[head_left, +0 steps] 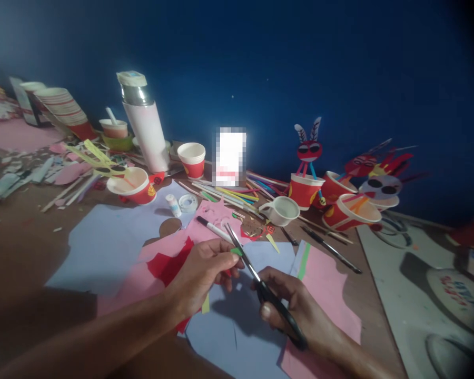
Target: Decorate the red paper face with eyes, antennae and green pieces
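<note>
My right hand (288, 300) grips a pair of black-handled scissors (274, 302), whose blades point up and away to the left. Between the thumb and fingers of my left hand (205, 263) is a small piece of green paper (237, 252). The scissor blades lie right beside that piece; whether they touch it I cannot tell. Under both hands are sheets of blue paper (217, 337), pink paper (332, 300) and red paper (169, 266). A white marker with a black end (211, 227) lies just beyond my left hand.
Red paper cups (306, 192) with paper-faced figures stand at the right, near a white mug (282, 211). Coloured sticks (229, 196) lie along the back. A tall flask (146, 131), a stack of cups (63, 108) and paper scraps occupy the left. A black pen (332, 249) lies right.
</note>
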### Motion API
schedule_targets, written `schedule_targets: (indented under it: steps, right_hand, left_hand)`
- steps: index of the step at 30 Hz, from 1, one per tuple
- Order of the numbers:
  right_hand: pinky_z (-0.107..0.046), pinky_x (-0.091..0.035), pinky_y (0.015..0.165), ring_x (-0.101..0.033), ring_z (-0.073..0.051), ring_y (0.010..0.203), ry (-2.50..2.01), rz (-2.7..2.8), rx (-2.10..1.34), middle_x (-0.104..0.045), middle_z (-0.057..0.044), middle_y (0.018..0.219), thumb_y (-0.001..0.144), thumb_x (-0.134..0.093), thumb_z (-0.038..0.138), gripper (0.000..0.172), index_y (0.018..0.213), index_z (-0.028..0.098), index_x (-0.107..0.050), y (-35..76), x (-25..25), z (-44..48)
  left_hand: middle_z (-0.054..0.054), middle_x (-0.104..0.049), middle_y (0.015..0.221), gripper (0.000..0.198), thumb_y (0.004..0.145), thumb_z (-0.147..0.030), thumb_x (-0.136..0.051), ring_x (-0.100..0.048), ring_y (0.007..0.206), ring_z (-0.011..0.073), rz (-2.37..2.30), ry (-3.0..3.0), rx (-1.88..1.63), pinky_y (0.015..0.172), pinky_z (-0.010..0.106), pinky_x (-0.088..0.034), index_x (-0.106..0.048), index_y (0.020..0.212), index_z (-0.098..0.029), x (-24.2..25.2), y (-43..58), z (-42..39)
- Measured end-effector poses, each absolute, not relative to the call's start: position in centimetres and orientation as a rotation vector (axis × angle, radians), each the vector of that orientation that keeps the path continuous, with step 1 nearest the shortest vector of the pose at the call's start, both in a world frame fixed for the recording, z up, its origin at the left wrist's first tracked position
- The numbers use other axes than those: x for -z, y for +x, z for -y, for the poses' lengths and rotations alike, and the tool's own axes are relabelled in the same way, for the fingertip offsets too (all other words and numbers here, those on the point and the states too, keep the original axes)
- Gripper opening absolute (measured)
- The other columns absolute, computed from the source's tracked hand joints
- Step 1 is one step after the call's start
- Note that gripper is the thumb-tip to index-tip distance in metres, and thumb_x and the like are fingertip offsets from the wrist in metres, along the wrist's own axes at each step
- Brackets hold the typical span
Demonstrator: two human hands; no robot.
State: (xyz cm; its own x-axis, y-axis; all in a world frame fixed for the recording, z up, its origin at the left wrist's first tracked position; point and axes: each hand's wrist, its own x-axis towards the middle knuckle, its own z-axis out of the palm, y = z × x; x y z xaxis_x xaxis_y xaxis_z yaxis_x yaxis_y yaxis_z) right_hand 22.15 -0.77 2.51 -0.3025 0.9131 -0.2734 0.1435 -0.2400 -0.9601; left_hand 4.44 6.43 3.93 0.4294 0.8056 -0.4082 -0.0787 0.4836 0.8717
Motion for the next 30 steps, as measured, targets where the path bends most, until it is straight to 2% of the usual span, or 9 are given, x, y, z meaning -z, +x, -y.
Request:
schedule_targets:
  steps: [4, 8, 10, 14, 17, 20, 30]
  right_hand:
    - [-0.022, -0.027, 0.046, -0.031, -0.009, 0.053, -1.274, 1.421, -1.605, -0.039, 0.006, 0.062, 0.075, -0.062, 0.051, 0.038, 0.087, 0.017, -0.048, 22.5, -2.8, 0.7]
    - [-0.023, -0.035, 0.056, -0.041, -0.012, 0.060, -1.347, 1.620, -1.456, -0.048, 0.004, 0.068, 0.080, -0.057, 0.040, 0.025, 0.090, 0.020, -0.047, 23.8, -4.1, 0.4]
    - [-0.024, -0.037, 0.058, -0.046, -0.013, 0.061, -1.544, 1.787, -1.273, -0.052, 0.004, 0.068, 0.080, -0.057, 0.036, 0.021, 0.094, 0.022, -0.049, 24.5, -5.0, 0.1]
    - [-0.029, -0.039, 0.060, -0.057, -0.021, 0.066, -2.011, 2.064, -0.702, -0.061, 0.000, 0.070, 0.077, -0.059, 0.038, 0.026, 0.098, 0.023, -0.055, 25.7, -5.6, -0.6]
    - [-0.033, -0.041, 0.064, -0.061, -0.027, 0.076, -2.165, 2.163, -0.393, -0.064, -0.004, 0.074, 0.077, -0.057, 0.039, 0.032, 0.103, 0.022, -0.056, 26.2, -5.0, -0.9]
    - [-0.034, -0.043, 0.063, -0.063, -0.029, 0.077, -2.259, 2.223, -0.205, -0.064, -0.008, 0.079, 0.077, -0.056, 0.039, 0.031, 0.102, 0.021, -0.058, 26.5, -4.5, -1.0]
    - [-0.032, -0.042, 0.061, -0.064, -0.027, 0.075, -2.293, 2.307, -0.178, -0.065, -0.008, 0.080, 0.076, -0.057, 0.033, 0.026, 0.099, 0.022, -0.060, 27.4, -4.7, -1.1]
  left_hand:
    - [0.002, -0.061, 0.059, 0.010, 0.068, -0.023, -0.061, -0.054, 0.051, 0.0121, -0.983, 0.923, -0.649, 0.045, 0.023, -0.039, -0.060, 0.065, -0.014, -4.3, 4.4, -6.3]
    - [0.001, -0.061, 0.060, 0.009, 0.068, -0.022, -0.061, -0.053, 0.051, 0.0109, -0.983, 0.922, -0.657, 0.046, 0.022, -0.041, -0.058, 0.065, -0.015, -4.6, 4.5, -6.2]
    - [0.002, -0.062, 0.061, 0.008, 0.068, -0.022, -0.061, -0.053, 0.052, 0.0107, -0.993, 0.949, -0.656, 0.046, 0.022, -0.041, -0.058, 0.065, -0.014, -4.6, 4.4, -6.2]
    - [0.003, -0.064, 0.064, 0.008, 0.070, -0.021, -0.059, -0.053, 0.054, 0.0110, -1.001, 0.998, -0.621, 0.049, 0.022, -0.041, -0.059, 0.065, -0.014, -4.3, 4.4, -6.2]
    - [0.004, -0.065, 0.067, 0.012, 0.072, -0.021, -0.055, -0.054, 0.056, 0.0113, -0.971, 0.994, -0.611, 0.049, 0.023, -0.042, -0.061, 0.065, -0.014, -3.9, 4.4, -6.3]
    - [0.004, -0.065, 0.069, 0.014, 0.074, -0.021, -0.053, -0.054, 0.057, 0.0116, -0.958, 0.991, -0.613, 0.048, 0.022, -0.042, -0.063, 0.067, -0.014, -3.8, 4.4, -6.3]
    - [0.003, -0.065, 0.064, 0.015, 0.074, -0.023, -0.056, -0.054, 0.052, 0.0111, -1.046, 1.090, -0.619, 0.049, 0.024, -0.043, -0.066, 0.068, -0.014, -4.3, 3.9, -7.2]
